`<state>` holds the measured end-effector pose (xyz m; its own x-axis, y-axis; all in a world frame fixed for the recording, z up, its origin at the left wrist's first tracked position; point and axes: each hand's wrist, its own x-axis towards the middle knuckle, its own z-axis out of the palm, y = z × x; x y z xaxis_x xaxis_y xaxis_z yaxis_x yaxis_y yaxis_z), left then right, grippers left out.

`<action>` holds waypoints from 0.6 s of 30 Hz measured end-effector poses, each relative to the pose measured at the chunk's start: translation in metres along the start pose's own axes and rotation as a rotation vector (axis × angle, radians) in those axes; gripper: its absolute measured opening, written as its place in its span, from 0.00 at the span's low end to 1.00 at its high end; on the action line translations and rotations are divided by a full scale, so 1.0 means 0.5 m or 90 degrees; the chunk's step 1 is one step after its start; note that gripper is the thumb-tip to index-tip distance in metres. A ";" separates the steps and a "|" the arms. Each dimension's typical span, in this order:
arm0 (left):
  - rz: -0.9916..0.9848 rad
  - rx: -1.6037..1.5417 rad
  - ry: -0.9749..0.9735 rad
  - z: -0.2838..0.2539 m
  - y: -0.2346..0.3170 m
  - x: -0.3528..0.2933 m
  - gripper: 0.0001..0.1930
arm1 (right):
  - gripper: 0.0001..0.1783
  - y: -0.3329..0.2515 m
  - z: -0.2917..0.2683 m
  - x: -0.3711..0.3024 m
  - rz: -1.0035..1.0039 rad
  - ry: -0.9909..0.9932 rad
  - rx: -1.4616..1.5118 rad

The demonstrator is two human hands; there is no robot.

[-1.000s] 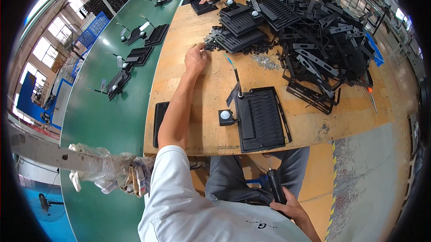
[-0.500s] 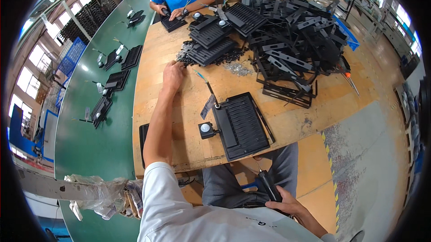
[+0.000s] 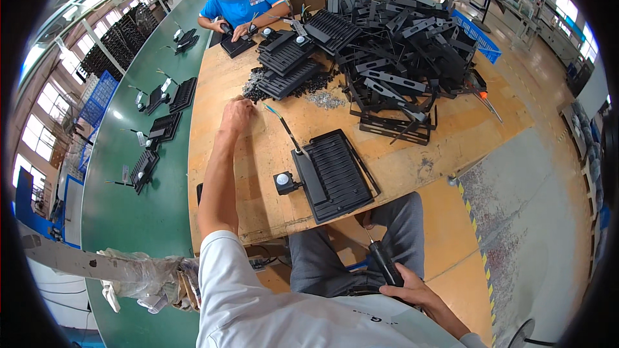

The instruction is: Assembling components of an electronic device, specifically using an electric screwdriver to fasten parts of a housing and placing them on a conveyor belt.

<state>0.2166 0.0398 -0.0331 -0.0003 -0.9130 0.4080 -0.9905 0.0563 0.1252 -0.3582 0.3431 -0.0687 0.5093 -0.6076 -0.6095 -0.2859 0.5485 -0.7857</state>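
Note:
My left hand (image 3: pixel 237 116) is at the left side of the wooden table, just short of a pile of small silver and black screws (image 3: pixel 253 85). Its fingers are curled together, and whatever they pinch is hidden or too small to name. In my right hand (image 3: pixel 410 287), low by my lap, is a black electric screwdriver (image 3: pixel 385 263) with its thin bit tilted up toward the table edge. Before me a black finned floodlight (image 3: pixel 335 174) lies back side up, with a white-domed sensor (image 3: pixel 282 180) at its left and a cable with stripped wire ends (image 3: pixel 274 112).
Black metal brackets (image 3: pixel 412 58) make a large heap at the far right, beside an orange-handled screwdriver (image 3: pixel 483 96). More floodlights (image 3: pixel 287 77) are stacked beyond the screws. A green conveyor (image 3: pixel 116 212) carries several lights on the left. Two people work across the table.
My left hand has drawn back slightly from the screw pile, its fingers more curled. The whole view has shifted a little. My right hand still grips the electric screwdriver by my lap.

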 end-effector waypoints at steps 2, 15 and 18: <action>0.024 -0.030 -0.032 -0.011 -0.017 -0.007 0.07 | 0.44 -0.004 0.003 -0.004 -0.011 0.001 0.015; -0.183 -0.077 0.039 0.022 -0.037 -0.005 0.09 | 0.41 -0.014 0.017 -0.016 -0.022 0.024 -0.032; -0.190 -0.125 0.062 0.024 -0.021 -0.024 0.08 | 0.43 -0.026 0.014 -0.017 -0.014 -0.004 -0.034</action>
<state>0.2254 0.0453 -0.0501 0.3077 -0.8583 0.4106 -0.8997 -0.1221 0.4190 -0.3531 0.3450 -0.0525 0.5216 -0.6150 -0.5913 -0.3174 0.5035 -0.8036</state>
